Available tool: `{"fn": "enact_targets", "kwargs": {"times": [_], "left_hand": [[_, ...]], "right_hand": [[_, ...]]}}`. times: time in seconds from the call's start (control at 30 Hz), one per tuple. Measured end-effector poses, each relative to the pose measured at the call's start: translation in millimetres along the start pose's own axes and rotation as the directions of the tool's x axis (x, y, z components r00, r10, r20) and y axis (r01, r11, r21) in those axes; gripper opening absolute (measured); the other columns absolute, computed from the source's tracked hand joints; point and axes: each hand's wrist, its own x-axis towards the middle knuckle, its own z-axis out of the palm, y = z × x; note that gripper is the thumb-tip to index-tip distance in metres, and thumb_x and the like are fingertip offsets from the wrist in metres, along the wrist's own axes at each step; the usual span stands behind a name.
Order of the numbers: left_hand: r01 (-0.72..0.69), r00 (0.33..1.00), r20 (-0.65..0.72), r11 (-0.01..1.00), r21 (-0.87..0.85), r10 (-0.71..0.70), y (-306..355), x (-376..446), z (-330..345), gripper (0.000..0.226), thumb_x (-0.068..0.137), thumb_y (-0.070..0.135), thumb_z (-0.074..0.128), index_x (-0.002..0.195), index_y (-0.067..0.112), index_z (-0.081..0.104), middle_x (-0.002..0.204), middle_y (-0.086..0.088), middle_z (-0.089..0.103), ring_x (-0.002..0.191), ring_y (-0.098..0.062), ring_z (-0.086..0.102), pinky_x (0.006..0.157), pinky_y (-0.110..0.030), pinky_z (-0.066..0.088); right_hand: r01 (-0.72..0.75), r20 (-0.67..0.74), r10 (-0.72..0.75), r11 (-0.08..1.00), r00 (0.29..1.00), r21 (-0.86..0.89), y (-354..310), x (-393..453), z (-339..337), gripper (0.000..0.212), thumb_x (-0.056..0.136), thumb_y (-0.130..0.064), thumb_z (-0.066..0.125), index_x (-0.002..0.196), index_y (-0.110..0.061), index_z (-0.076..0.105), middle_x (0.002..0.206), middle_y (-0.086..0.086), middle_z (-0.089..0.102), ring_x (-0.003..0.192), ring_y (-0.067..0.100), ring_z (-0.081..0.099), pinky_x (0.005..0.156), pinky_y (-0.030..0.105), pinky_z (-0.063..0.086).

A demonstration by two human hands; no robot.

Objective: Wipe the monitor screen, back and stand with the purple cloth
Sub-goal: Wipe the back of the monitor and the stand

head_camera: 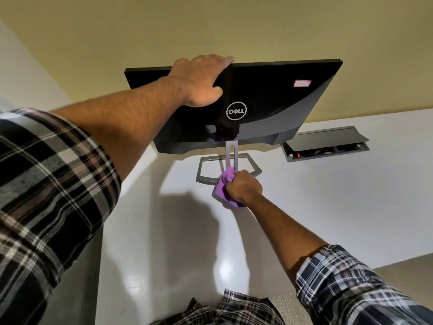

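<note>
A black Dell monitor (269, 102) stands on the white desk with its glossy back turned toward me; its screen is hidden on the far side. My left hand (201, 78) grips its top edge, fingers hooked over the rim and thumb on the back panel. Below it, the grey stand (206, 174) has a slotted upright post and an open frame base. My right hand (243, 186) holds the bunched purple cloth (223, 186) against the foot of the post, at the near edge of the base.
The white desk (328, 195) runs from me to the yellow wall. A grey cable box (325, 143) with its lid raised is set into the desk right of the monitor. The desk's right edge drops off at lower right.
</note>
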Motion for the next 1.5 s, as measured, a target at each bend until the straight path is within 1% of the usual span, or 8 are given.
{"fn": "enact_targets", "kwargs": {"times": [0.2, 0.3, 0.43, 0.7, 0.9, 1.03, 1.27, 1.5], "left_hand": [[0.004, 1.0, 0.0, 1.0, -0.004, -0.004, 2, -1, 1, 0.078, 0.093, 0.037, 0.053, 0.159, 0.033, 0.012, 0.163, 0.001, 0.028, 0.151, -0.021, 0.026, 0.11, -0.057, 0.036], [-0.005, 1.0, -0.001, 1.0, -0.004, 0.005, 4, -2, 2, 0.078, 0.092, 0.037, 0.054, 0.159, 0.033, 0.012, 0.162, 0.002, 0.03, 0.149, -0.022, 0.03, 0.108, -0.058, 0.038], [-0.017, 1.0, -0.01, 1.0, 0.001, 0.017, 5, -6, 4, 0.078, 0.092, 0.036, 0.054, 0.158, 0.033, 0.013, 0.161, 0.001, 0.032, 0.147, -0.023, 0.033, 0.106, -0.058, 0.041], [-0.003, 1.0, -0.027, 1.0, 0.016, 0.003, 8, -14, 4, 0.078, 0.091, 0.036, 0.054, 0.158, 0.035, 0.013, 0.16, 0.002, 0.033, 0.146, -0.023, 0.035, 0.102, -0.054, 0.043], [-0.001, 1.0, -0.029, 1.0, 0.018, 0.002, 8, -12, 4, 0.078, 0.092, 0.038, 0.055, 0.158, 0.033, 0.014, 0.16, 0.001, 0.034, 0.146, -0.023, 0.034, 0.105, -0.056, 0.041], [0.002, 0.999, -0.039, 1.0, 0.026, -0.001, 4, -11, 7, 0.078, 0.092, 0.041, 0.055, 0.158, 0.033, 0.014, 0.16, 0.001, 0.034, 0.146, -0.023, 0.034, 0.106, -0.056, 0.041], [0.001, 1.0, -0.025, 1.0, 0.018, 0.0, 3, -8, 9, 0.079, 0.093, 0.042, 0.055, 0.159, 0.033, 0.012, 0.162, 0.001, 0.03, 0.148, -0.023, 0.032, 0.109, -0.057, 0.037], [-0.012, 0.999, -0.037, 1.0, 0.019, 0.013, 5, -15, 13, 0.078, 0.092, 0.041, 0.055, 0.158, 0.033, 0.013, 0.162, -0.001, 0.031, 0.149, -0.024, 0.031, 0.108, -0.058, 0.038]], "right_hand": [[0.02, 0.111, -0.126, 0.744, 0.986, 0.668, 22, -16, 20, 0.034, 0.1, -0.002, 0.051, 0.128, -0.015, 0.065, 0.111, 0.004, 0.072, 0.097, 0.021, 0.069, 0.084, 0.03, 0.059], [-0.006, 0.103, -0.063, 0.827, 0.993, 0.562, 19, -14, 26, 0.029, 0.101, -0.02, 0.05, 0.126, -0.023, 0.064, 0.115, 0.002, 0.072, 0.104, 0.022, 0.069, 0.096, 0.039, 0.059], [0.056, 0.117, -0.06, 0.998, 0.991, 0.035, 7, -14, 3, 0.035, 0.09, -0.037, 0.053, 0.118, -0.018, 0.065, 0.114, 0.006, 0.07, 0.103, 0.029, 0.066, 0.093, 0.044, 0.057], [0.196, 0.228, -0.096, 0.862, 0.969, -0.467, -22, -15, -22, 0.039, 0.095, -0.053, 0.065, 0.101, -0.015, 0.068, 0.083, 0.001, 0.062, 0.088, 0.02, 0.064, 0.081, 0.035, 0.056], [0.078, -0.109, -0.101, 0.976, 0.989, -0.204, 16, -43, -6, 0.041, 0.087, -0.038, 0.07, 0.123, -0.019, 0.068, 0.116, 0.007, 0.068, 0.099, 0.029, 0.069, 0.082, 0.039, 0.062], [0.157, -0.275, -0.165, 0.986, 0.947, -0.053, 24, -49, 0, 0.085, 0.091, -0.033, 0.075, 0.163, -0.025, 0.03, 0.148, 0.013, 0.045, 0.124, 0.033, 0.055, 0.094, 0.042, 0.055], [0.22, 0.03, -0.222, 0.92, 0.975, -0.325, 26, -15, 24, 0.104, 0.095, -0.038, 0.071, 0.166, -0.025, -0.004, 0.158, 0.014, 0.037, 0.127, 0.036, 0.058, 0.093, 0.044, 0.057], [0.126, -0.001, -0.126, 0.99, 0.992, -0.055, 14, -7, 32, 0.093, 0.089, -0.042, 0.07, 0.162, -0.022, 0.016, 0.128, 0.01, 0.063, 0.107, 0.034, 0.065, 0.085, 0.041, 0.057]]}}
